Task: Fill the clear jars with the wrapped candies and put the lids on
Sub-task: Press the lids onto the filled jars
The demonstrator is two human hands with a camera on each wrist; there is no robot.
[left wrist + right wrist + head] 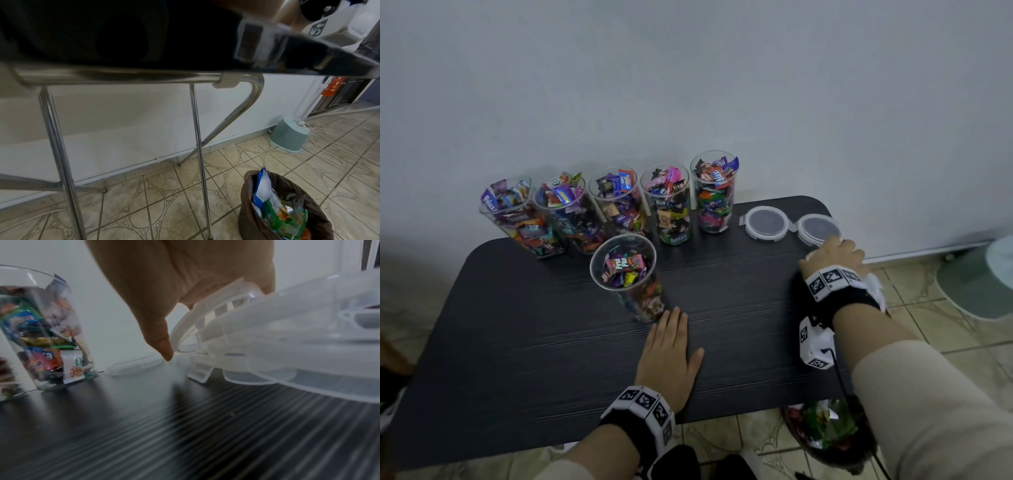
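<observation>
**Jars full, lids next**

Nearest us, low in the head view, our left hand [670, 359] lay flat on the dark table [534, 342], fingers straight and holding nothing; we judge it rested there to steady us, its fingertips just short of the front jar [628, 274]. That jar stood apart from the others near the middle of the frame, open-mouthed and already filled with wrapped candies [625, 267], probably pulled forward to be capped first. The table top was matte and ribbed with fine lines.

To the right, our right hand [832, 257] reached to the lid stack [287, 353] at the table's right edge. In the right wrist view the thumb [162, 344] curled down against the rim of several nested lids, tilted up off the table, so this grip was closed on the stack. The lids were thin, translucent, round plastic with snap tabs.

Farther back, a single lid [766, 222] lay flat beside the stack. Against the pale wall in the upper middle, five more clear jars [674, 205] stood in a row, smooth-walled, brimming with glossy, crinkled wrappers, none lidded yet.
</observation>
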